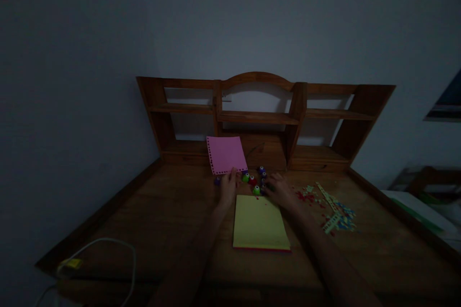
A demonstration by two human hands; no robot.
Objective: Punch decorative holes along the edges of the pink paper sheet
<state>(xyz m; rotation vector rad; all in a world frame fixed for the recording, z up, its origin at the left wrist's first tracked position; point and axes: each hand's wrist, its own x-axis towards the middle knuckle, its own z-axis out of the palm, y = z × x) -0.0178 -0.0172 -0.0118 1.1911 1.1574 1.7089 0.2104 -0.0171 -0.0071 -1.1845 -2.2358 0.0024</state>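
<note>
My left hand is over the table at the lower edge of a pink sheet with punched holes along its left and bottom edges. Its fingers look partly apart, and a fingertip overlaps that edge; whether it touches the paper is unclear. My right hand has its fingers curled at a small dark purple toy with a big eye. Between the hands sit more round, big-eyed toys: a red one, a green one, another green one and several purple ones. Below them lies a yellow pad.
Small red pieces, blue pieces and pale ladder-like strips are scattered at the right. A wooden shelf unit lines the table's back. A white cable loops at the front left. Raised wooden edges border the table.
</note>
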